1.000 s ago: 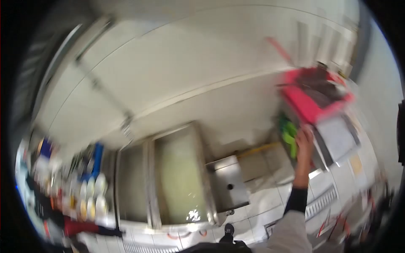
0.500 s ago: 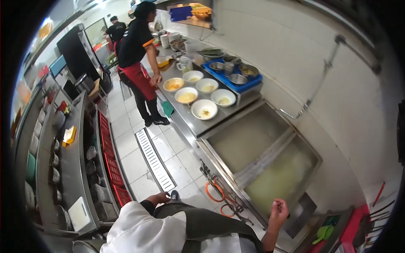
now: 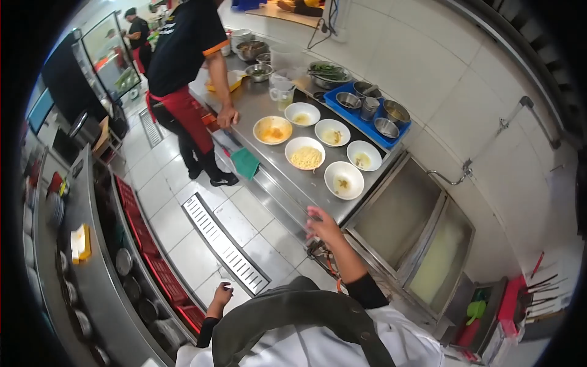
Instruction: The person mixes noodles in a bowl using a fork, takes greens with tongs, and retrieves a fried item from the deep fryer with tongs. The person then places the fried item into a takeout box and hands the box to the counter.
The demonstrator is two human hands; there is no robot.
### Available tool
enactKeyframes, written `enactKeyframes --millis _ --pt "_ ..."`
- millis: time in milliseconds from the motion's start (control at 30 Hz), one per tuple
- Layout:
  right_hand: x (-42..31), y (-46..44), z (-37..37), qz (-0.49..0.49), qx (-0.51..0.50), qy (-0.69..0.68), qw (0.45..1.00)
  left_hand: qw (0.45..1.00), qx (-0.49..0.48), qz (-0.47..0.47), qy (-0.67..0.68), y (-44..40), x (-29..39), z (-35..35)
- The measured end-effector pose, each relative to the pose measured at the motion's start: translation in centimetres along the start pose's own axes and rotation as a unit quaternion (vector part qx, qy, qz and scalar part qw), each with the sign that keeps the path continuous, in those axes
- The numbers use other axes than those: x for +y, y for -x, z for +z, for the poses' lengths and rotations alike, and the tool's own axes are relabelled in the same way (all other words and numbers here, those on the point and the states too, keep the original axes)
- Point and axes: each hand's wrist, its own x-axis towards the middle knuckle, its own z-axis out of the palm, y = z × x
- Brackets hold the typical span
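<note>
Holding the right hand (image 3: 324, 227) out beside the near edge of the worktop (image 3: 293, 183), with fingers half spread around nothing, close to the nearest of six white bowls (image 3: 345, 194) but not touching. Dangling the left hand (image 3: 223, 295) low over the tiled floor, near the drain (image 3: 226, 244), loosely bent and empty. Can see pale noodles (image 3: 307, 158) heaped in one bowl on the worktop, orange food in the leftmost, and small amounts of food in the others. Beyond the bowls, can see a blue tray (image 3: 353, 116) bearing metal pots, and a clear jug (image 3: 282, 95) farther left. To the right, can see two steel tubs (image 3: 420, 235) of cloudy liquid. Cannot read any lettering on the co-worker's black shirt (image 3: 183, 52) at this size.
</note>
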Motion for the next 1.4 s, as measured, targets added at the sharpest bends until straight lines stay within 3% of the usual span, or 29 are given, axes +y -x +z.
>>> enactKeyframes --millis 33,233,333,367,467,533,600,700,767,867,900,1000,1067,1133,1167,1267,1300,1400 --pt "1.2 -3.6 0.0 -0.016 0.031 -0.004 0.999 1.000 -0.009 -0.001 -0.009 -1.6 0.6 -0.3" --pt "-0.5 -17.2 -0.1 0.163 0.158 -0.069 0.971 0.998 -0.053 0.037 0.022 -10.3 7.2 -1.0" --pt "0.3 -21.1 -1.8 0.205 0.106 -0.078 0.970 0.996 -0.068 0.059 0.016 -14.2 10.2 -3.4" --pt "-0.6 -20.7 -2.2 0.209 0.069 -0.117 0.968 0.997 -0.055 0.045 0.001 -15.3 11.3 -4.4" --pt "-7.1 -19.5 -3.0 0.209 0.006 -0.049 0.977 0.997 -0.041 0.052 0.045 -20.3 12.0 -7.3" --pt "-11.2 -21.1 -3.1 0.121 0.023 0.167 0.978 0.996 -0.007 0.043 0.082 -23.3 14.3 -8.7" --pt "-12.2 -23.3 -4.0 -0.008 0.064 0.440 0.896 0.997 -0.015 0.011 0.075 -24.3 19.9 -9.8" --pt "-18.7 -24.7 -3.3 0.117 0.039 0.667 0.734 0.995 -0.080 -0.022 0.061 -27.6 25.6 -10.4" --pt "-23.8 -24.8 -1.3 0.082 0.037 0.648 0.756 0.989 -0.144 -0.028 -0.002 -29.8 29.5 -10.9" --pt "-26.6 -25.7 -0.3 0.017 0.027 0.594 0.804 0.961 -0.190 0.119 -0.159 -34.1 32.4 -10.8" --pt "-26.9 -26.0 -0.2 -0.006 0.024 0.570 0.821 0.953 -0.207 0.104 -0.196 -35.6 33.8 -11.0" --pt "-26.3 -27.3 -0.5 0.014 0.068 0.494 0.866 0.922 -0.253 0.143 -0.255 -39.1 39.8 -12.4" --pt "-21.5 -27.4 -1.0 0.156 0.154 0.398 0.891 0.904 -0.283 0.150 -0.284 -41.5 43.9 -13.8" --pt "-16.3 -27.0 0.8 0.348 0.219 0.204 0.889 0.893 -0.310 0.176 -0.276 -45.0 45.3 -15.5" --pt "-11.7 -26.2 1.4 0.345 0.284 0.110 0.888 0.888 -0.332 0.180 -0.262 -47.2 45.2 -16.3" --pt "-3.7 -25.8 5.5 0.293 0.471 -0.161 0.816 0.855 -0.386 0.173 -0.300 -52.2 46.3 -17.4" --pt "-3.0 -26.0 6.8 0.216 0.482 -0.301 0.794 0.836 -0.410 0.198 -0.307 -53.2 47.1 -17.9" --pt "1.5 -27.8 6.5 0.037 0.496 -0.344 0.796 0.802 -0.448 0.215 -0.332 -56.8 47.9 -18.2"
